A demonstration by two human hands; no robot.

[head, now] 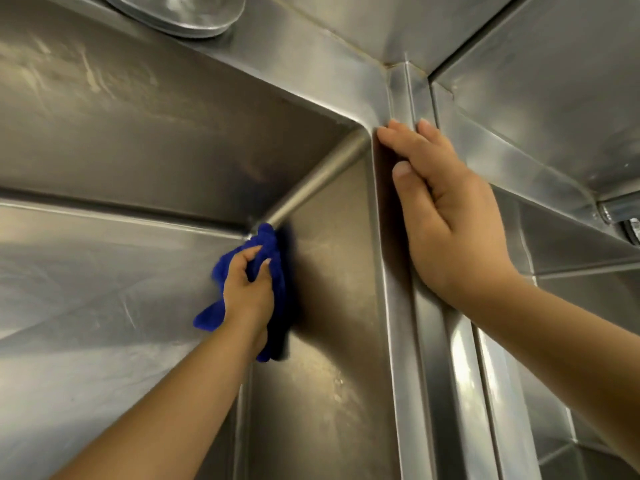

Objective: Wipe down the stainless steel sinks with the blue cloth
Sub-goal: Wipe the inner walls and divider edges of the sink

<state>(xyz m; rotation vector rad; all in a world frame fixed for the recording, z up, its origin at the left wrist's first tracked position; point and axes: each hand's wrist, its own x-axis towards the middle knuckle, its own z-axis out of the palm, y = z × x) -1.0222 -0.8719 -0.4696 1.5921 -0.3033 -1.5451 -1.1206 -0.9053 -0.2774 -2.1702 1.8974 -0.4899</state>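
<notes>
The crumpled blue cloth point(268, 239) sits in the far bottom corner of the left stainless steel sink point(138, 150), gripped in my left hand point(247, 292) so that I can press it into the seam. My right hand point(446, 216) lies flat, fingers straight, on the steel divider point(429, 358), I think to steady me. I see no label or writing.

Blue cloth point(268, 242) in sink point(138, 161) corner
Bunched up, pressed against the sink's right wall at its far bottom corner.
</notes>
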